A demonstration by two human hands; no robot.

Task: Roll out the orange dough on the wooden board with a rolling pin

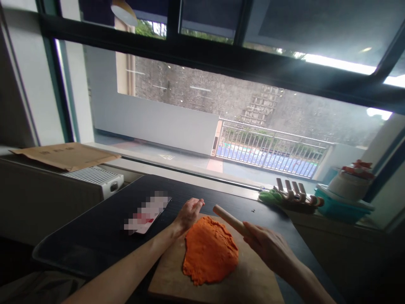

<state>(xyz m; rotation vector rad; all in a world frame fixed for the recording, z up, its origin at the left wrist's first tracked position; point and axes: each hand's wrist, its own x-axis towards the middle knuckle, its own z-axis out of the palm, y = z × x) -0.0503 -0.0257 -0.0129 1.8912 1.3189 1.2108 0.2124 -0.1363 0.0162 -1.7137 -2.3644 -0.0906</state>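
Note:
A flattened sheet of orange dough (210,251) with an uneven edge lies on a wooden board (171,274). My right hand (265,242) is wrapped round one end of a pale wooden rolling pin (230,219), which slants up and left over the board's far right part, beside the dough. At the board's far left corner, just beyond the dough's edge, is my left hand (190,211). Its fingers are curled together, and their inner side is hidden, so I cannot make out whether anything is in them.
The board rests on a dark table (95,232). Left of it lies a phone-like flat object (147,213), partly blurred out. A brown paper envelope (66,155) lies by the window at left. A green cloth (270,196), a rack (297,196) and a teal box (341,207) stand at right.

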